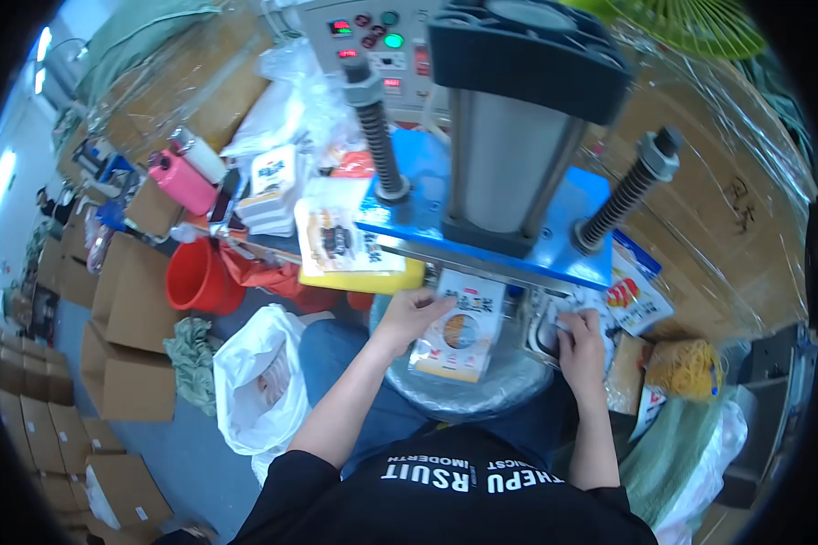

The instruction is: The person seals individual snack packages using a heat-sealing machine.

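Observation:
Below the blue plate of a press (409,213), my left hand (413,318) pinches the left edge of a white printed pouch (461,331) with an orange lower end. The pouch's upper end lies at the press's lower edge, over a round plastic-covered surface (418,391). To the right, my right hand (580,341) is closed at a clear and white package (543,327) with a dark outline. Its fingertips rest on the package's right side. What lies under the press plate is hidden.
Stacked white pouches (271,191) and a pouch on a yellow tray (364,277) are at the left. A red bucket (200,277) and a white bag (262,381) stand on the floor. Yellow rubber bands (684,370) lie at the right, below a large cardboard sheet (727,209).

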Tool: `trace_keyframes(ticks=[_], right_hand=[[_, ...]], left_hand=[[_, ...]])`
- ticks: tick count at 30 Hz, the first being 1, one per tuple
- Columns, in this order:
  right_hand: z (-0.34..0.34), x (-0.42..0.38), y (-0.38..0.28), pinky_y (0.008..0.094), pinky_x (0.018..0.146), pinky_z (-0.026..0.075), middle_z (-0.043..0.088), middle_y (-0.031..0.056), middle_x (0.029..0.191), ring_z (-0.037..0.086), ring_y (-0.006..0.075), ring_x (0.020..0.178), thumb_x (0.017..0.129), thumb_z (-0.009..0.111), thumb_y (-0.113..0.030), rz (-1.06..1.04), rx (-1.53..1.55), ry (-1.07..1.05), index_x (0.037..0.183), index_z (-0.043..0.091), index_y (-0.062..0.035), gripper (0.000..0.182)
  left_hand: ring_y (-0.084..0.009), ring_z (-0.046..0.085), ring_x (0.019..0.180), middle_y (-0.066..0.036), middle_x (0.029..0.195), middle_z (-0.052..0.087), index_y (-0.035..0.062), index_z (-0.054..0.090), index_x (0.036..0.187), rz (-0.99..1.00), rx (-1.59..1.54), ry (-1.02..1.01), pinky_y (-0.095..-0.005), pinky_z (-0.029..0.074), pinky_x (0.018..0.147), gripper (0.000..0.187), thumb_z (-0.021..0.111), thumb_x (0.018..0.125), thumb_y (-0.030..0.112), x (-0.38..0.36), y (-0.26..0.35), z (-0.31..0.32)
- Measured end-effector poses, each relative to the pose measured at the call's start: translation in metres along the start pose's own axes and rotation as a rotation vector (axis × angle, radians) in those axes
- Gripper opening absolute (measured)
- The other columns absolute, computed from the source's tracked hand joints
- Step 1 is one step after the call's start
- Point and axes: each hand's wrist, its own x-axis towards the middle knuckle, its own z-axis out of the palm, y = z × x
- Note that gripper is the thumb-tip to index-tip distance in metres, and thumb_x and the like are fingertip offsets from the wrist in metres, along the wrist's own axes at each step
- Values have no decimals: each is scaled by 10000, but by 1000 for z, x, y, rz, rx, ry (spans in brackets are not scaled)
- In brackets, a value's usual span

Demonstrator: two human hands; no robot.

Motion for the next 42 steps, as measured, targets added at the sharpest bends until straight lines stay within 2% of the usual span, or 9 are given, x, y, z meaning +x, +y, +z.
trace_keyframes(ticks=[4, 7, 11, 18, 21, 25, 28, 34, 42], right_hand=[[-4, -3, -1, 364, 721, 461, 521, 161, 940, 560, 341, 825, 756, 573, 67, -85, 81, 67, 997, 609, -1, 253], [-9, -8, 7, 344, 733, 462, 552, 158, 943, 581, 299, 845, 802, 552, 42, 0, 136, 1, 1041, 586, 1, 245], [1, -10, 12, 235, 677, 426, 540, 27, 851, 520, 101, 755, 853, 551, 7, 270, 486, 86, 1101, 543, -21, 249], [-10, -4, -21, 217, 587, 451, 590, 44, 822, 557, 79, 661, 872, 563, -10, 365, 1024, -4, 997, 565, -15, 125], [-10, -12, -29, 232, 612, 464, 651, 69, 844, 600, 100, 722, 859, 601, -45, 344, 799, -201, 981, 624, -5, 130], [-36, 27, -72, 317, 712, 478, 656, 122, 882, 618, 255, 819, 795, 632, -33, -258, 425, -314, 966, 648, -6, 174], [-40, 44, -86, 339, 736, 472, 651, 138, 898, 601, 297, 852, 795, 629, -35, -368, 399, -467, 976, 648, -12, 183], [-17, 26, -84, 362, 745, 476, 646, 140, 897, 602, 300, 849, 814, 609, -23, -157, 547, -418, 990, 644, -4, 180], [-36, 38, -80, 358, 749, 475, 631, 155, 893, 599, 309, 834, 830, 596, -28, -261, 437, -476, 1005, 649, 2, 186]], left_hand=[[-329, 493, 1157, -196, 1282, 493, 13, 584, 1164, 747, 831, 734, -369, 411, 931, 459, 713, 742, 137, -23, 44, -46], [-312, 458, 1212, -143, 1328, 477, 118, 487, 1289, 738, 1248, 547, -414, 376, 966, 650, 729, 688, 173, -26, 4, -70], [-248, 564, 1057, -51, 1126, 626, 101, 636, 1071, 819, 1056, 492, -386, 389, 932, 392, 675, 683, 68, -37, -10, -80], [-284, 562, 793, -103, 785, 590, 24, 662, 826, 799, 906, 621, -355, 453, 680, 173, 648, 655, 11, -22, 23, -60], [-271, 569, 777, -85, 754, 597, 23, 662, 778, 656, 798, 455, -359, 466, 654, 192, 660, 588, -4, -53, 32, -23], [-272, 571, 781, -79, 800, 620, 28, 669, 796, 706, 808, 231, -339, 465, 678, 225, 675, 571, 8, -67, 40, 11], [-210, 593, 769, -64, 784, 634, 15, 679, 831, 591, 751, -2, -320, 476, 693, 185, 715, 650, 35, -72, 52, 16], [-59, 534, 660, -18, 732, 620, -40, 678, 879, -13, -66, -195, -238, 425, 575, 179, 731, 782, 101, -77, 30, 29], [-29, 490, 586, -17, 646, 603, -23, 636, 690, 424, 412, -84, -232, 397, 532, 247, 743, 784, 180, -66, 21, 34]])
